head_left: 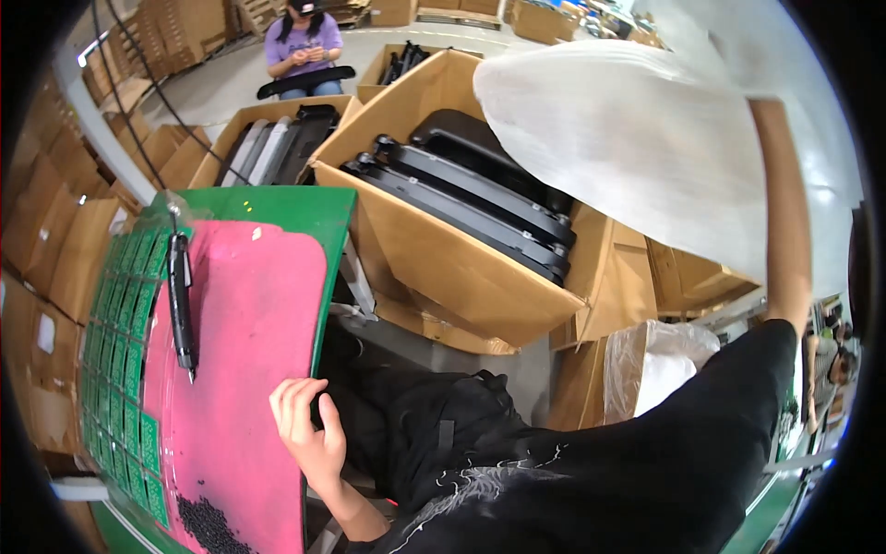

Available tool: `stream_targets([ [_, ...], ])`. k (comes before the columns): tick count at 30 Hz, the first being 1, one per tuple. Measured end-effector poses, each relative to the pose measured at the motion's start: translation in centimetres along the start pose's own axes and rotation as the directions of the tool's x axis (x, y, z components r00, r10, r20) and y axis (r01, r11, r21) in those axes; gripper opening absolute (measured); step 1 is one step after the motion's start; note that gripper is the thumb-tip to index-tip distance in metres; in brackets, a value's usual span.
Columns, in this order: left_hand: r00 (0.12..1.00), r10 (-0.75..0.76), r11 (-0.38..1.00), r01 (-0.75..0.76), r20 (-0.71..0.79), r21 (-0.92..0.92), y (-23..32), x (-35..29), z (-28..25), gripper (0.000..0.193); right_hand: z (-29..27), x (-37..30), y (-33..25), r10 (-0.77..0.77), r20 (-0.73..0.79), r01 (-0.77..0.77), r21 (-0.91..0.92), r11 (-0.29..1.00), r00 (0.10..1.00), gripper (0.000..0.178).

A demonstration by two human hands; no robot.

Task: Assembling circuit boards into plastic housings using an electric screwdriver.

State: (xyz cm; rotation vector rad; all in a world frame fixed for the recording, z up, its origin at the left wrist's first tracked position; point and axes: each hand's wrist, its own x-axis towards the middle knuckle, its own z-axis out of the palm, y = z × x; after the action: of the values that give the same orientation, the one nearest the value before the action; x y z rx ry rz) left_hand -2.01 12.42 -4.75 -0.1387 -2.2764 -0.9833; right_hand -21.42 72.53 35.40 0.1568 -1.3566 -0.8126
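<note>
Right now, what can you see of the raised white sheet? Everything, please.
The white sheet looks thin and cloudy, like foam or plastic, with faint creases and a curved edge. It is raised and hides part of the open cardboard box, contact unclear. The right forearm rises to it; the hand is hidden.

On one green desk we count one pink mat, one black screwdriver, one heap of tiny black pieces and many green boards, too small to number. We also count one white sheet, three cartons of dark parts and one seated person.
</note>
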Motion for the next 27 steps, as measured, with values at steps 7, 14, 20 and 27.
stream_targets([
  [7, 0.998, 0.007, 0.998, -0.01, 0.055, 0.059, 0.4, -0.1, -0.1, 0.016, -17.8, -35.2, 11.8, 0.224, 0.949, -0.11, -0.204, 0.973, 0.223, 0.028],
  [14, 0.987, 0.028, 0.993, -0.047, 0.159, 0.113, -0.2, 0.5, 0.6, 0.012, -53.0, -44.1, 24.7, 0.924, 0.382, 0.096, -0.921, 0.377, 0.034, 0.045],
  [20, 0.98, 0.044, 0.99, -0.069, 0.192, 0.123, 3.5, 3.1, 1.5, 0.013, -59.1, -57.9, 15.7, 0.739, 0.643, 0.662, -0.468, 0.585, -0.199, 0.028],
  [27, 0.959, 0.093, 0.965, -0.153, 0.268, 0.214, 2.2, 4.3, 1.6, 0.013, -63.8, -78.4, 16.0, 0.478, 0.878, 0.281, -0.451, 0.847, -0.03, 0.026],
])
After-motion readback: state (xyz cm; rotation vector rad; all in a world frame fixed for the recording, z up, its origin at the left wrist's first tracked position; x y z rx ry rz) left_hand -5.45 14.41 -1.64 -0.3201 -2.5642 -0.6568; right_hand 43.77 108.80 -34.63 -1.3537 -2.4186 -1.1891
